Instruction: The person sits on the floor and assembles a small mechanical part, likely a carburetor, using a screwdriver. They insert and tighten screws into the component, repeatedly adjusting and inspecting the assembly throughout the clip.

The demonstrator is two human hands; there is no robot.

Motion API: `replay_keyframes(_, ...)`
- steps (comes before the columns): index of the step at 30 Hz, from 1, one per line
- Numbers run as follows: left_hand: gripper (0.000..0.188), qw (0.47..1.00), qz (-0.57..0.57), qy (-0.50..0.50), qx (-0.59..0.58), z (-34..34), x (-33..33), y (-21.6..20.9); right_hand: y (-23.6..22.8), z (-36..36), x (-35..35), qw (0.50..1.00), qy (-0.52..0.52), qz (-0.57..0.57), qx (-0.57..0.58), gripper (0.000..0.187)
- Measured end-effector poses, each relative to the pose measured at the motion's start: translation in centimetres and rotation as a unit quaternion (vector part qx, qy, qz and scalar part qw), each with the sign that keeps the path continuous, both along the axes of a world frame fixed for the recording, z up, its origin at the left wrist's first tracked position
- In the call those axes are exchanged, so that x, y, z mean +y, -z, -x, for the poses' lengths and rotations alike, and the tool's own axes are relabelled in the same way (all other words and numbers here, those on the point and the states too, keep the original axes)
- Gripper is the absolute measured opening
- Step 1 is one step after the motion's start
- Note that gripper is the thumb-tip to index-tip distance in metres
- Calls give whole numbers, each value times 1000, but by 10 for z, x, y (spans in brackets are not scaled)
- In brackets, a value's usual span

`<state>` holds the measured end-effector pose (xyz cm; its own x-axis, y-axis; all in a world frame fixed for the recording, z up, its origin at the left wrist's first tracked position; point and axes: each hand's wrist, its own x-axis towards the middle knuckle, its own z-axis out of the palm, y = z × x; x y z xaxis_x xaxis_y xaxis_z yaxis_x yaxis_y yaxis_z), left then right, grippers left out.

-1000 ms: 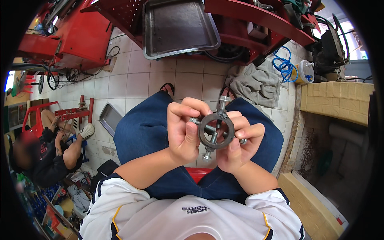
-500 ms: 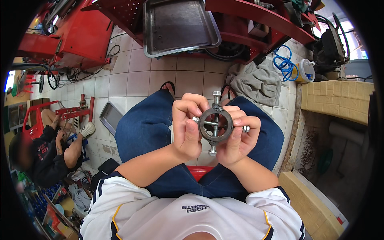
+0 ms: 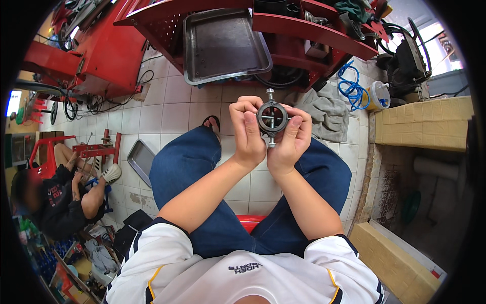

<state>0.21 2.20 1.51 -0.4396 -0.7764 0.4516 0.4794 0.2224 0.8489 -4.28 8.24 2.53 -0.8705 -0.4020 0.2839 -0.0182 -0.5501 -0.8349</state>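
Note:
A dark round metal ring (image 3: 272,131) with bolts through its wall is held up in front of me, over the gap between my knees. One bolt (image 3: 270,95) sticks out at the far side and another (image 3: 272,142) at the near side. The bolt shanks meet near the middle of the opening. My left hand (image 3: 247,130) is closed on the ring's left side, thumb upright against it. From the right, my right hand (image 3: 289,136) grips it with thumb and fingers. The ring's side bolt heads are mostly covered by my fingers.
Ahead, a metal tray (image 3: 191,71) sits against a red tool cart (image 3: 298,23). A grey cloth (image 3: 330,120) lies on the tiles, near a blue hose (image 3: 349,87) and a clear-lidded container (image 3: 378,95). A smaller tray (image 3: 141,159) is at left, beside a seated person (image 3: 55,197).
Both hands have moved farther out from my body with the ring, arms more stretched. Both keep their grip on it. The view has shifted slightly.

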Motion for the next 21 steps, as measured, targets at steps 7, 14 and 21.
replay_keyframes(7,28,999,5,-20,-25,-7,0,-1,-1,-5,6,999,-5,-20,50,26)
replay_keyframes(14,28,999,-34,-31,-22,-8,2,-4,3,-9,9,994,5,-55,95,29)
replay_keyframes(21,28,998,-14,-37,-40,-9,-3,2,0,-10,8,990,11,-73,121,32)
